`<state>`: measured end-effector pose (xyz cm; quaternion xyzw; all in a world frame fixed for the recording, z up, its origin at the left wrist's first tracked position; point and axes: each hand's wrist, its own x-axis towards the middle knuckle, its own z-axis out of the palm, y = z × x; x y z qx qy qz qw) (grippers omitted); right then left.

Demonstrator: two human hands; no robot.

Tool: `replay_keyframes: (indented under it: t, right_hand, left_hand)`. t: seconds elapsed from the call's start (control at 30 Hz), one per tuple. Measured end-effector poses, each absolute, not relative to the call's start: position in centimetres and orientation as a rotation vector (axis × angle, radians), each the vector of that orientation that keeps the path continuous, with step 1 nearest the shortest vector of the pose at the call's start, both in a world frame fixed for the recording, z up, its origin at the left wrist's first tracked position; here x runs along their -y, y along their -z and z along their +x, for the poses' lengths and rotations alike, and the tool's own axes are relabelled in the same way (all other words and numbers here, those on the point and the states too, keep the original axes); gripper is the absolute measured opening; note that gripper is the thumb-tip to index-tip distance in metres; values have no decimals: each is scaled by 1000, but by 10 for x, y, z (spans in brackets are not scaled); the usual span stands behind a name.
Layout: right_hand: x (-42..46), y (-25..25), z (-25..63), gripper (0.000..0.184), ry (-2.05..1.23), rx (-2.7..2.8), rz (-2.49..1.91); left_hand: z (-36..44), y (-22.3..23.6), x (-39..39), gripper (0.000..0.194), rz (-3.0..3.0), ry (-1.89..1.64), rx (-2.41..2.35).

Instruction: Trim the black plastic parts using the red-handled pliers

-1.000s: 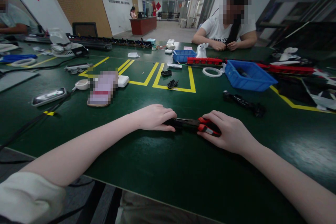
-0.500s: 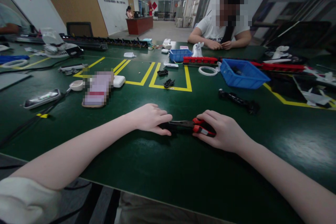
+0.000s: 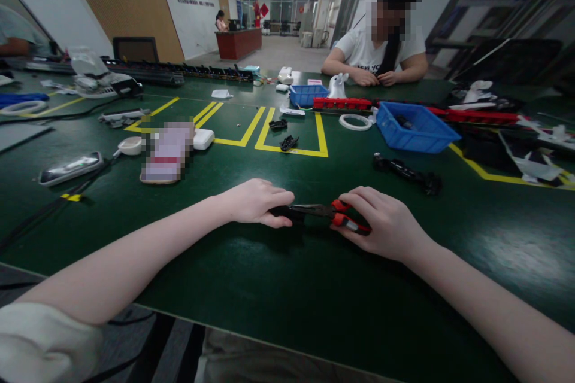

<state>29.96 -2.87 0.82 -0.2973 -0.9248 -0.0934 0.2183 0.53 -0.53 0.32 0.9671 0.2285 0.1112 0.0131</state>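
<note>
My right hand [image 3: 381, 221] is closed around the red and black handles of a pair of pliers [image 3: 350, 223]. The pliers' dark jaws point left, toward my left hand [image 3: 260, 202]. That hand pinches a small black part [image 3: 284, 212] between thumb and fingers; its exact kind is partly hidden. The jaw tips meet or overlap the black part, though I cannot tell whether they grip it. Both hands are just above the green table [image 3: 278, 287]. Beyond them lie two small black pieces [image 3: 289, 143] inside a yellow taped outline.
A black jointed piece [image 3: 408, 172] and a blue bin [image 3: 415, 125] lie to the right. A phone [image 3: 166, 152], a white case [image 3: 203, 139] and cables [image 3: 54, 206] are on the left. Across the table sits a person [image 3: 377, 54], with a red strip [image 3: 345, 103] nearer me.
The plier handles appear slightly wider apart and have shifted a little to the right with my right hand. My left hand stays nearly in place, still pinching the black part.
</note>
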Motion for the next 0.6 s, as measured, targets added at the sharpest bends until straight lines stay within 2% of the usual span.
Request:
replay_keyframes:
  t: [0.6]
  right_hand:
    - [25, -5, 305, 35, 277, 2555, -867]
  left_hand:
    - [6, -7, 6, 38, 3013, -321, -799]
